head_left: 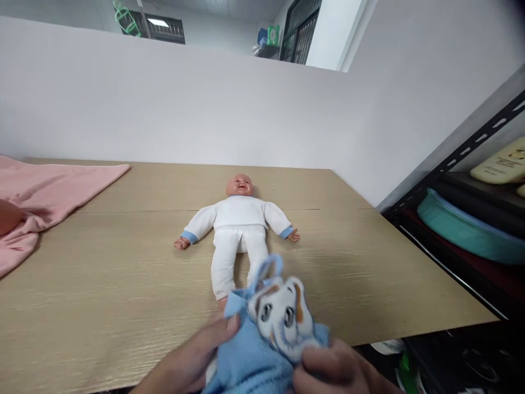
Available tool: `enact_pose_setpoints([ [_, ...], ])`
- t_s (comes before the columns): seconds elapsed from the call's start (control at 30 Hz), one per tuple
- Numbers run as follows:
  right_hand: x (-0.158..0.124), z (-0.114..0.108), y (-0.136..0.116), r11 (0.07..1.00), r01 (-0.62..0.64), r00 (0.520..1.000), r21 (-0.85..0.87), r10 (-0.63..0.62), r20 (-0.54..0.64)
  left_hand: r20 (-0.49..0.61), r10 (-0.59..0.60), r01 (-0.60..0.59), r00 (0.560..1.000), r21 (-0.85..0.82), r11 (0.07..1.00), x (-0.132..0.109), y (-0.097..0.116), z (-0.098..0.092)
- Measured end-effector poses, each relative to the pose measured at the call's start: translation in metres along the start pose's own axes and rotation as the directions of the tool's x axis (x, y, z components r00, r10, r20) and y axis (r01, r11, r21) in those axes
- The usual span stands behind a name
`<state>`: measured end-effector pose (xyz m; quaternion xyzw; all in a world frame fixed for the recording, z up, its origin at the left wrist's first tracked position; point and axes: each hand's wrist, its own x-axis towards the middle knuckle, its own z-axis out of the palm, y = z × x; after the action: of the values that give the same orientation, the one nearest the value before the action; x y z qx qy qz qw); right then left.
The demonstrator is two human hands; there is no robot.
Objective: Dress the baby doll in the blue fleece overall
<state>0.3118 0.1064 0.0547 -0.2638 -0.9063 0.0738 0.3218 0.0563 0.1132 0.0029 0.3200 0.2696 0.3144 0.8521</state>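
Note:
A light-blue cloth with a hanging loop and a white animal-face patch is held up close to me, over the table's front edge. My left hand grips its left side, thumb on top. On the right, my right hand pinches the cloth just below the animal face; part of that hand is cut off by the frame. Beyond the cloth, a baby doll in a white outfit with blue cuffs lies on its back, arms spread. The cloth hides the doll's lower legs in part.
The doll lies on a wooden table. A pink cloth is at the left, with a rounded skin-coloured object on it. A black shelf at the right holds a teal item and a cream bottle. A white wall stands behind.

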Motion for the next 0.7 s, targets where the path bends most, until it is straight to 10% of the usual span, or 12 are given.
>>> enact_pose_setpoints([
  [0.17, 0.006, 0.009, 0.018, 0.935, 0.323, 0.933, -0.144, -0.340, -0.119, -0.281, 0.122, -0.114, 0.952, 0.047, 0.992, 0.000, 0.039, -0.002],
  [0.3, 0.002, 0.000, 0.033, 0.999, 0.012, 0.949, 0.035, -0.001, -0.314, -0.341, 0.159, -0.122, 0.927, 0.127, 0.984, -0.001, 0.051, -0.005],
  [0.4, 0.007, -0.009, 0.043, 0.907, -0.222, 0.946, 0.357, 0.290, -0.149, -0.332, 0.143, -0.096, 0.932, 0.152, 0.984, 0.005, 0.051, -0.010],
  [0.53, 0.033, -0.018, 0.060, 0.798, -0.317, 0.948, 0.513, 0.291, 0.132, -0.279, 0.158, -0.102, 0.947, 0.207, 0.973, 0.017, 0.050, -0.018],
  [0.7, 0.066, -0.021, 0.080, 0.656, -0.375, 0.920, 0.655, 0.351, 0.175, -0.341, 0.209, -0.093, 0.916, 0.325, 0.941, 0.025, 0.060, -0.035],
])
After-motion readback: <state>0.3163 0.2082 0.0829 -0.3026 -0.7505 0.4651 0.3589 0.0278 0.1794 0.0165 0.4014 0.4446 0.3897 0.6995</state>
